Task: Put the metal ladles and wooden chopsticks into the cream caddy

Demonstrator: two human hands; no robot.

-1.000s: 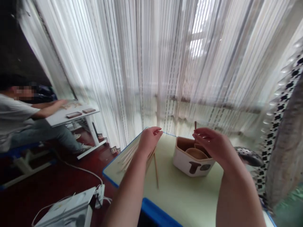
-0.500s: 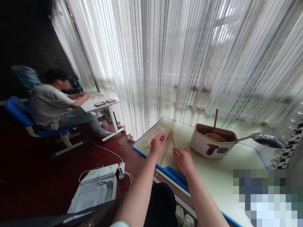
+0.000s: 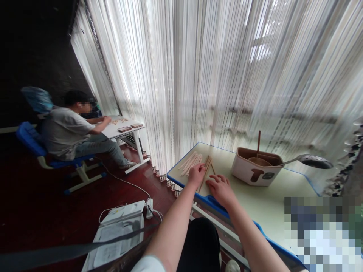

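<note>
Thin brown chopsticks [image 3: 208, 161] lie in a loose bunch near the left end of the table, with one short-looking brown chopstick [image 3: 213, 169] slanting apart from them. Left of these is a spread of pale chopsticks [image 3: 191, 162]. My left hand [image 3: 197, 175] rests between the two groups, its fingers curled together at the edge of the brown ones; whatever they grip is hidden. On the tabletop to the right, my right hand [image 3: 221, 189] is palm down with fingers apart, just below the single chopstick, holding nothing that I can see.
A pink-and-brown utensil box [image 3: 245, 173] stands right of my hands; a slotted spoon [image 3: 314, 161] sticks out of it. The blue-edged table [image 3: 255, 204] carries everything. A person [image 3: 68, 128] sits at another table at left. A white box [image 3: 119, 234] and cables lie on the floor.
The view has shifted slightly. My right hand's fingers have spread and come down flatter on the table. My left hand stays by the brown chopsticks.
</note>
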